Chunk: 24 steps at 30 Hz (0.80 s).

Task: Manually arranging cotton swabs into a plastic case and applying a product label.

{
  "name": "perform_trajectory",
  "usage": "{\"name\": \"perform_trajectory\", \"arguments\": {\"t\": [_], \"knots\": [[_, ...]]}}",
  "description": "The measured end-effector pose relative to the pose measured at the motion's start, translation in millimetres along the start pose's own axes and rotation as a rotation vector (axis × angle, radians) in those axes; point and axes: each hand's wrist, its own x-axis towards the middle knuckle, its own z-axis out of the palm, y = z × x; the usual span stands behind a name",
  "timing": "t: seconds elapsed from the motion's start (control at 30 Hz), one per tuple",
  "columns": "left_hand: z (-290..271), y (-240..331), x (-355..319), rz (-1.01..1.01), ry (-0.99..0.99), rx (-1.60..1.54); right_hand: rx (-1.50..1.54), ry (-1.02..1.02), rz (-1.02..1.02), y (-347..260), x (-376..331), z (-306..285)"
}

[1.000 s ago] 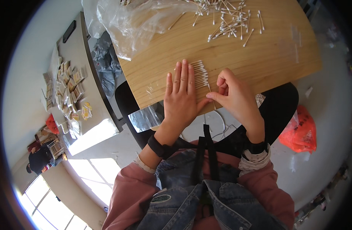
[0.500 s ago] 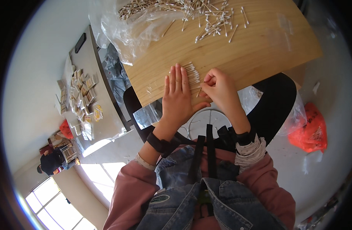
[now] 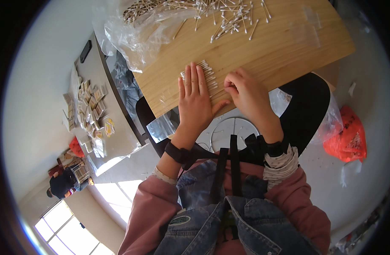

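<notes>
As we look to the centre, the left hand [image 3: 194, 104] lies flat, its 4 fingers straight and its thumb spread, covering part of a row of cotton swabs [image 3: 209, 74]. The right hand [image 3: 246, 91], just beside it, is curled; we cannot tell whether its fingers hold anything. Beneath both we see a wooden tabletop [image 3: 284, 53], with loose swabs [image 3: 235, 23] and a clear plastic bag [image 3: 137, 51] toward the top. Outward, we find small boxes [image 3: 91, 104] on a grey table [image 3: 122, 135] at left, a red bag [image 3: 347, 135] at right, and a bright window [image 3: 63, 229] at lower left.
</notes>
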Motion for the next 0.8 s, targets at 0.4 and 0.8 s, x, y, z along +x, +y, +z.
{"name": "perform_trajectory", "arguments": {"t": [0.4, 0.8], "knots": [[3.7, -13.4, 8.0, 0.012, 0.067, 0.009, -0.099, -0.029, -0.287, 5.9, 4.2, 1.5], [-3.4, -29.0, 10.1, -0.056, 0.106, -0.366, 0.179, 0.315, -0.420, 11.0, 38.2, 30.3]]}}
